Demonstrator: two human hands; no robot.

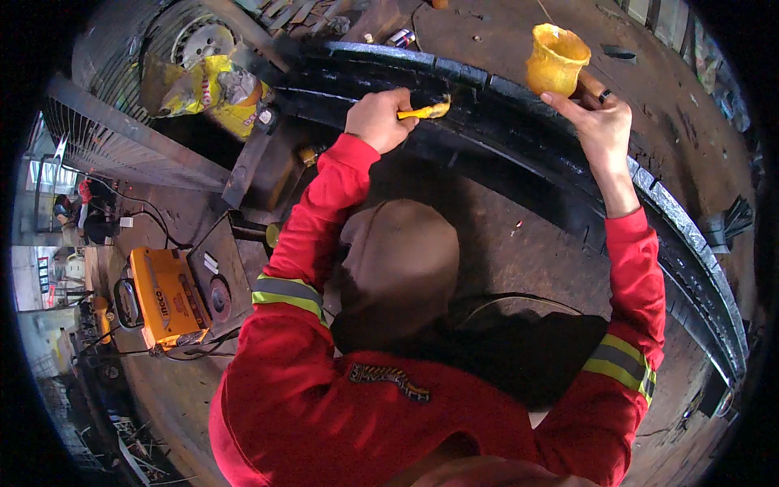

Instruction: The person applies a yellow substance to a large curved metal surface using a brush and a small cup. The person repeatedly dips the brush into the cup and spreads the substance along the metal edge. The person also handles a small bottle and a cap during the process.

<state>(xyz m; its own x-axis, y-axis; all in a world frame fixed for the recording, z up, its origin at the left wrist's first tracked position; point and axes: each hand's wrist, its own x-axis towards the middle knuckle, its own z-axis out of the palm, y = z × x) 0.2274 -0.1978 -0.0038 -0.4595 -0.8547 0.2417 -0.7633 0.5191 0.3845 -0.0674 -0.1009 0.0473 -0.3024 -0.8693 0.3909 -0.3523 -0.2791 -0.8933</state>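
"Brush and left hand: how do they sit by the black curved beam?"

"Your thumb and fingers pinch the brush by its yellow handle over the beam; its bristle end juts out right of your hand. Whether bristles touch the beam, I cannot tell."

"And the right hand?"

"Your thumb and fingers grip a yellow cup near its base, by the beam's far edge."
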